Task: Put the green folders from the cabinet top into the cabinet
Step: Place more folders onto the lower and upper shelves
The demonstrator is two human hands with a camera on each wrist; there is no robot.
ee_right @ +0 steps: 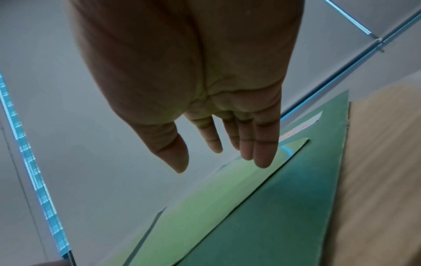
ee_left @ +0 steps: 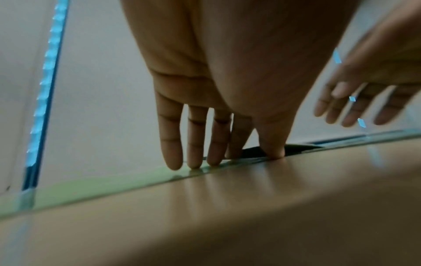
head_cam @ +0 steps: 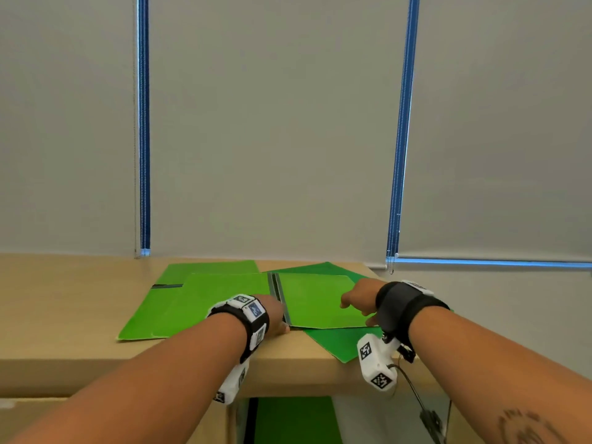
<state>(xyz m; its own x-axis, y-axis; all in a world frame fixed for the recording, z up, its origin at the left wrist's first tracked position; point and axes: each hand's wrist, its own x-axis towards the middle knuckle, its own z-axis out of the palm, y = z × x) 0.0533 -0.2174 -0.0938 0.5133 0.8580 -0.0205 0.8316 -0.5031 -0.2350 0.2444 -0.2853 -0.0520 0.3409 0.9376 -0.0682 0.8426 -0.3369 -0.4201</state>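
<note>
Green folders (head_cam: 221,299) spread overlapping across the cabinet top (head_cam: 64,302), lower centre of the head view. Left hand (head_cam: 276,313), grip wide with straight fingers, tips touching the front folder's near edge. Right hand (head_cam: 358,299), grip wide and relaxed, just over the right folder (head_cam: 317,299), holding nothing.

We see pale roller blinds (head_cam: 272,123) filling the wall from nine to three o'clock, with blue-lit gaps (head_cam: 143,123) between them.
</note>
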